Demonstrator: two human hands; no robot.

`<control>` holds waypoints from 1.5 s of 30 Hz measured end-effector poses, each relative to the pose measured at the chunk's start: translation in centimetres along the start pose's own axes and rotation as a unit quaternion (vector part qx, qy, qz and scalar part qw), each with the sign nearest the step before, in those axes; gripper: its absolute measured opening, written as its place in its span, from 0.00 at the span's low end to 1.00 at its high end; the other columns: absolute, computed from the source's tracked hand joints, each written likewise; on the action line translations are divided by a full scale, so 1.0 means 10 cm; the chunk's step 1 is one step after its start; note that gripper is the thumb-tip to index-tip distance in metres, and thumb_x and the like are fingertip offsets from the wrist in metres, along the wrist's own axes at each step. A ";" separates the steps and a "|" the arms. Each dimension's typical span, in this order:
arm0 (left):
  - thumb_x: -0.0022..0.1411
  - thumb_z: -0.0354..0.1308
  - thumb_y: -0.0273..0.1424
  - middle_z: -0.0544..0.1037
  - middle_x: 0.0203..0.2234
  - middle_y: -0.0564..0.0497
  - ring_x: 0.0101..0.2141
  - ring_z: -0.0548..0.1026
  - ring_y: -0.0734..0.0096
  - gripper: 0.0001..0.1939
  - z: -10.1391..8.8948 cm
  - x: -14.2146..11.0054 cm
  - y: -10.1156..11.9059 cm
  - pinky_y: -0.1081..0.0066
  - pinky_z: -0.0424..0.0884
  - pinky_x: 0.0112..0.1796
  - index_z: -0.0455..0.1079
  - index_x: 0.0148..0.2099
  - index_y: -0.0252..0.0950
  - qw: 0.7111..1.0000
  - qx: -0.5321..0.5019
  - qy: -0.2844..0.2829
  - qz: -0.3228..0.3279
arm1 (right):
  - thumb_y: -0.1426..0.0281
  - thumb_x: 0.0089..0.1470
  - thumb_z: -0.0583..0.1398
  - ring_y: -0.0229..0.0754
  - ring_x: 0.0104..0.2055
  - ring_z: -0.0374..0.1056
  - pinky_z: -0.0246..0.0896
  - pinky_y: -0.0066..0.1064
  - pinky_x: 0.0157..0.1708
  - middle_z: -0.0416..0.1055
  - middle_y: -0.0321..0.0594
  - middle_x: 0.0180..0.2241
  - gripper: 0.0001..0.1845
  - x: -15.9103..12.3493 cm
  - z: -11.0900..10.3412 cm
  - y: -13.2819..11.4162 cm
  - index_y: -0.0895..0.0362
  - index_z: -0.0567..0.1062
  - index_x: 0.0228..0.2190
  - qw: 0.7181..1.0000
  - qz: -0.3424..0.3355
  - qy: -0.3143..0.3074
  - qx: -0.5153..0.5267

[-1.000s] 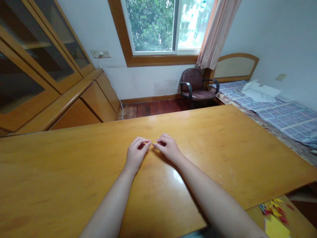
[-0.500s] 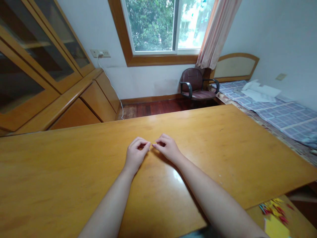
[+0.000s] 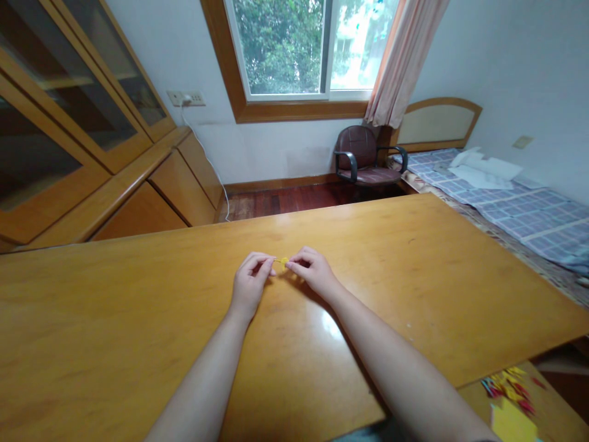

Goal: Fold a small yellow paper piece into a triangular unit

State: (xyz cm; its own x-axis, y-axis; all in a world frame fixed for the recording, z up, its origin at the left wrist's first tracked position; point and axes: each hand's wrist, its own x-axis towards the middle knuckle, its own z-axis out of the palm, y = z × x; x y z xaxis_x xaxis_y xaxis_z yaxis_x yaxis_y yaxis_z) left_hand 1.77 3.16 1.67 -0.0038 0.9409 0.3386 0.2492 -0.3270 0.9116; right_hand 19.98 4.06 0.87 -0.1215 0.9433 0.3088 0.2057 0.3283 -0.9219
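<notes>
A small yellow piece (image 3: 283,262), thin like a folded paper strip, spans the gap between my two hands just above the wooden table (image 3: 151,319). My left hand (image 3: 251,279) pinches its left end between thumb and fingertips. At the other end, my right hand (image 3: 314,270) has thumb and forefinger closed on it. The piece is too small for me to make out its exact shape, and the fingertips hide part of it.
On a lower surface at the bottom right lie a heap of yellow and red small pieces (image 3: 510,387) and a yellow sheet (image 3: 513,423). Beyond the table stand a maroon armchair (image 3: 361,153), a bed (image 3: 515,202) and a glass-fronted cabinet (image 3: 151,184).
More of the yellow piece now shows between my fingertips. My left hand has shifted slightly left, its fingers straighter; the right hand has turned a little and stays close by.
</notes>
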 end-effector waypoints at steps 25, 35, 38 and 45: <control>0.54 0.66 0.40 0.76 0.24 0.53 0.27 0.72 0.73 0.12 0.01 0.03 -0.04 0.73 0.68 0.32 0.74 0.34 0.35 0.987 -0.095 -0.028 -0.127 | 0.68 0.56 0.64 0.36 0.31 0.65 0.58 0.29 0.34 0.68 0.35 0.26 0.08 0.00 -0.02 0.00 0.58 0.80 0.27 1.000 -0.012 -0.028 -0.005; 0.53 0.67 0.40 0.78 0.23 0.52 0.26 0.72 0.73 0.14 0.03 0.03 -0.06 0.74 0.67 0.31 0.74 0.35 0.34 0.982 -0.120 -0.040 -0.137 | 0.70 0.54 0.65 0.36 0.30 0.64 0.58 0.28 0.32 0.68 0.36 0.27 0.05 -0.02 0.02 -0.03 0.58 0.81 0.29 0.999 -0.011 -0.038 -0.012; 0.53 0.67 0.40 0.78 0.23 0.52 0.26 0.72 0.72 0.14 0.03 0.03 -0.05 0.73 0.68 0.31 0.74 0.35 0.34 0.985 -0.104 -0.046 -0.133 | 0.71 0.54 0.65 0.35 0.30 0.64 0.58 0.28 0.32 0.68 0.35 0.27 0.05 -0.01 0.02 -0.03 0.58 0.81 0.29 0.999 -0.010 -0.041 -0.016; 0.55 0.65 0.38 0.78 0.28 0.51 0.32 0.75 0.68 0.10 0.01 0.04 -0.03 0.70 0.70 0.38 0.76 0.33 0.36 0.997 -0.029 -0.043 -0.062 | 0.72 0.54 0.65 0.35 0.30 0.64 0.58 0.28 0.33 0.67 0.35 0.27 0.04 0.00 0.01 -0.03 0.59 0.81 0.28 0.999 -0.003 -0.042 -0.016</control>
State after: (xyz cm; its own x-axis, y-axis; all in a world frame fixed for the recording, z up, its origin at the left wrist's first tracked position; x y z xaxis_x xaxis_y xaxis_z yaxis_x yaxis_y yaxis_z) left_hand 1.80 3.68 1.53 0.0536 0.9775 0.2041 0.1960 -0.2107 0.9577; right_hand 19.84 3.94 1.13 -0.2037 0.9344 0.2921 0.2354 0.3364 -0.9118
